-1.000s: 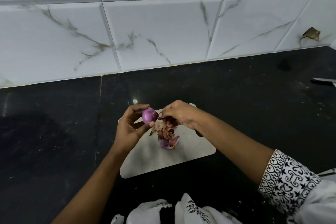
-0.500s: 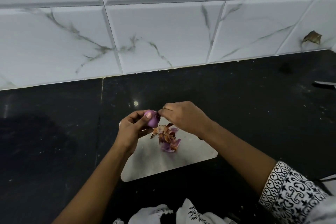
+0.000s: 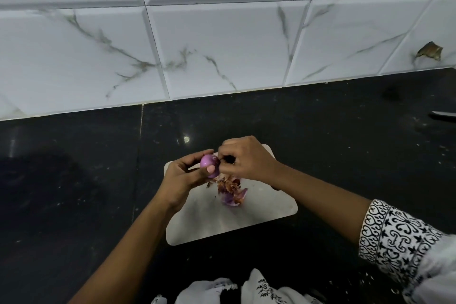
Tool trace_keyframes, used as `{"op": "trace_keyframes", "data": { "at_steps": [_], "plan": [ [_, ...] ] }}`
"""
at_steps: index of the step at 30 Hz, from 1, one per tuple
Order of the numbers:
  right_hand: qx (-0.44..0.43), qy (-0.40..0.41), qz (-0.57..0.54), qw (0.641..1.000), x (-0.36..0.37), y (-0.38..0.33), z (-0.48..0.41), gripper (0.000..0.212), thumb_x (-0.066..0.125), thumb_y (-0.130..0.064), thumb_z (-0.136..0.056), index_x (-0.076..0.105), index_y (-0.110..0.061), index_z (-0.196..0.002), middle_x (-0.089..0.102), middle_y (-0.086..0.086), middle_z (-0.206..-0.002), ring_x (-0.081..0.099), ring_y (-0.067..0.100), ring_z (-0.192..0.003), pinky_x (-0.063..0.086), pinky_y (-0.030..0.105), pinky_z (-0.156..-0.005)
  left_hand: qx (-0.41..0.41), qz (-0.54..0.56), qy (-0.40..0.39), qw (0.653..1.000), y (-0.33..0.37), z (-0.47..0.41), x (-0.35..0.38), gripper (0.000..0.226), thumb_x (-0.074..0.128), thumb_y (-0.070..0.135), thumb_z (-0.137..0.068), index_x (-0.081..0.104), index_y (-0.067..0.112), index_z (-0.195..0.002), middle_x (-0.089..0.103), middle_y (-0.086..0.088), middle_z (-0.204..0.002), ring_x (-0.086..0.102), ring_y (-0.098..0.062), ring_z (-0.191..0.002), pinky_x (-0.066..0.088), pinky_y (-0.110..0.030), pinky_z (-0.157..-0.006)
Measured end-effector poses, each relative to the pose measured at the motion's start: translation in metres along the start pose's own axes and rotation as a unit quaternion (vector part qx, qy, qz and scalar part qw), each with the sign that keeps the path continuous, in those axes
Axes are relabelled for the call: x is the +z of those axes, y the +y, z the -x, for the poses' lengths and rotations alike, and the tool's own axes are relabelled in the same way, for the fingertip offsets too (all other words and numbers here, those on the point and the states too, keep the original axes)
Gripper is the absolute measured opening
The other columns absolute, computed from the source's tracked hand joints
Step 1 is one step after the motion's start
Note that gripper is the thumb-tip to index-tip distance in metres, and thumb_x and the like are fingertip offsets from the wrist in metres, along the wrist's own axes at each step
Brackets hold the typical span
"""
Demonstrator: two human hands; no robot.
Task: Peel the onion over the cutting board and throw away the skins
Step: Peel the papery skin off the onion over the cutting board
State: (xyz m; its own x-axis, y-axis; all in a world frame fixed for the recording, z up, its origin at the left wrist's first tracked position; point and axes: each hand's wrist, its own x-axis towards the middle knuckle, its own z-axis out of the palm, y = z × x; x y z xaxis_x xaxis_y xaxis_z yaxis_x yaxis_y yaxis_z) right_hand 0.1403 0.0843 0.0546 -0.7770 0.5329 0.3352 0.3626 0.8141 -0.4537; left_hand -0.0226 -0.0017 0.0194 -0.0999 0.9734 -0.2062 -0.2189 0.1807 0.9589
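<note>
A small purple onion (image 3: pixel 208 162) is held just above the far left part of a white cutting board (image 3: pixel 259 217). My left hand (image 3: pixel 183 179) grips the onion between thumb and fingers. My right hand (image 3: pixel 244 158) is curled beside it, its fingertips pinching at the onion's right end; what they pinch is hidden by the fingers. A pile of brown and purple skins (image 3: pixel 230 190) lies on the board under my hands.
The board lies on a black stone counter (image 3: pixel 74 180) against a white marble-tiled wall (image 3: pixel 222 44). A knife tip (image 3: pixel 444 115) shows at the right edge of the counter. A brown scrap (image 3: pixel 429 50) sticks to the wall at the far right.
Both hands have stayed over the board while the onion turned in my left hand. My right hand's fingers moved closer onto the onion's end.
</note>
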Motion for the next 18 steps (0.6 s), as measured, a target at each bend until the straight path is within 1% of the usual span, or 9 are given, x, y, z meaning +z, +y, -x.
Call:
{"op": "trace_keyframes", "data": {
  "at_steps": [2, 5, 9, 11, 13, 15, 16, 17, 18],
  "plan": [
    [0.049, 0.003, -0.070, 0.996, 0.000, -0.004, -0.002, 0.017, 0.060, -0.020, -0.077, 0.067, -0.008, -0.068, 0.063, 0.005, -0.061, 0.056, 0.016, -0.056, 0.046, 0.027, -0.053, 0.011, 0.017, -0.006, 1.000, 0.001, -0.001, -0.004, 0.047, 0.078, 0.018, -0.067, 0.066, 0.013, -0.112, 0.068, -0.011, -0.113, 0.066, -0.029, -0.102, 0.056, -0.035, -0.080],
    [0.136, -0.005, -0.184, 0.973, -0.001, -0.008, -0.006, 0.010, 0.064, -0.010, -0.080, 0.069, -0.010, -0.071, 0.065, 0.003, -0.064, 0.062, 0.019, -0.062, 0.052, 0.029, -0.059, 0.026, 0.057, -0.009, 0.998, 0.000, -0.001, -0.006, 0.065, 0.089, 0.039, -0.048, 0.070, 0.018, -0.107, 0.069, -0.010, -0.111, 0.068, -0.027, -0.098, 0.056, -0.030, -0.076],
    [0.223, -0.052, -0.295, 0.928, 0.000, -0.015, -0.004, 0.017, 0.058, -0.006, -0.086, 0.067, -0.008, -0.072, 0.061, -0.003, -0.064, 0.058, 0.006, -0.062, 0.049, 0.016, -0.059, 0.028, 0.099, -0.020, 0.995, -0.008, -0.001, -0.004, 0.071, 0.090, 0.042, -0.041, 0.071, 0.020, -0.107, 0.068, -0.009, -0.110, 0.068, -0.024, -0.095, 0.056, -0.028, -0.072],
    [0.278, -0.054, -0.364, 0.887, -0.001, -0.016, -0.005, 0.022, 0.053, -0.005, -0.088, 0.065, -0.008, -0.069, 0.059, 0.000, -0.064, 0.056, 0.008, -0.060, 0.048, 0.017, -0.055, 0.025, 0.136, -0.021, 0.990, -0.012, 0.000, -0.001, 0.073, 0.091, 0.041, -0.040, 0.072, 0.019, -0.106, 0.069, -0.010, -0.107, 0.069, -0.022, -0.090, 0.057, -0.026, -0.068],
    [0.334, -0.034, -0.437, 0.835, -0.008, -0.012, -0.006, 0.026, 0.049, -0.004, -0.090, 0.063, -0.008, -0.068, 0.057, 0.004, -0.064, 0.052, 0.012, -0.060, 0.044, 0.019, -0.049, 0.023, 0.169, -0.020, 0.985, -0.016, 0.000, 0.001, 0.075, 0.091, 0.041, -0.038, 0.071, 0.016, -0.106, 0.070, -0.009, -0.106, 0.070, -0.023, -0.088, 0.058, -0.024, -0.064],
    [0.344, -0.034, -0.488, 0.801, -0.019, -0.011, -0.004, 0.023, 0.050, -0.006, -0.090, 0.063, -0.008, -0.071, 0.056, 0.006, -0.066, 0.051, 0.014, -0.059, 0.043, 0.022, -0.049, 0.017, 0.187, -0.021, 0.982, -0.017, 0.001, 0.003, 0.077, 0.091, 0.042, -0.039, 0.070, 0.014, -0.107, 0.070, -0.010, -0.106, 0.071, -0.026, -0.086, 0.058, -0.023, -0.062],
    [0.336, -0.043, -0.491, 0.803, -0.022, -0.012, -0.002, 0.020, 0.054, -0.008, -0.090, 0.065, -0.008, -0.073, 0.057, 0.006, -0.067, 0.053, 0.013, -0.059, 0.045, 0.021, -0.049, 0.014, 0.195, -0.018, 0.980, -0.017, 0.001, 0.003, 0.077, 0.091, 0.042, -0.038, 0.070, 0.014, -0.107, 0.071, -0.011, -0.105, 0.071, -0.027, -0.085, 0.058, -0.022, -0.061],
    [0.327, -0.051, -0.467, 0.820, -0.022, -0.013, 0.002, 0.015, 0.058, -0.010, -0.088, 0.067, -0.008, -0.076, 0.060, 0.006, -0.068, 0.056, 0.011, -0.059, 0.047, 0.020, -0.050, 0.008, 0.205, -0.011, 0.979, -0.017, 0.001, 0.003, 0.077, 0.091, 0.042, -0.038, 0.070, 0.013, -0.106, 0.072, -0.011, -0.103, 0.072, -0.026, -0.084, 0.058, -0.022, -0.060],
    [0.319, -0.056, -0.414, 0.851, -0.020, -0.014, 0.007, 0.011, 0.062, -0.011, -0.086, 0.068, -0.007, -0.078, 0.063, 0.005, -0.070, 0.059, 0.010, -0.060, 0.050, 0.019, -0.053, -0.001, 0.217, -0.002, 0.976, -0.017, 0.000, 0.003, 0.079, 0.091, 0.042, -0.036, 0.069, 0.012, -0.106, 0.072, -0.012, -0.100, 0.072, -0.025, -0.082, 0.058, -0.021, -0.058]
  ]
}}
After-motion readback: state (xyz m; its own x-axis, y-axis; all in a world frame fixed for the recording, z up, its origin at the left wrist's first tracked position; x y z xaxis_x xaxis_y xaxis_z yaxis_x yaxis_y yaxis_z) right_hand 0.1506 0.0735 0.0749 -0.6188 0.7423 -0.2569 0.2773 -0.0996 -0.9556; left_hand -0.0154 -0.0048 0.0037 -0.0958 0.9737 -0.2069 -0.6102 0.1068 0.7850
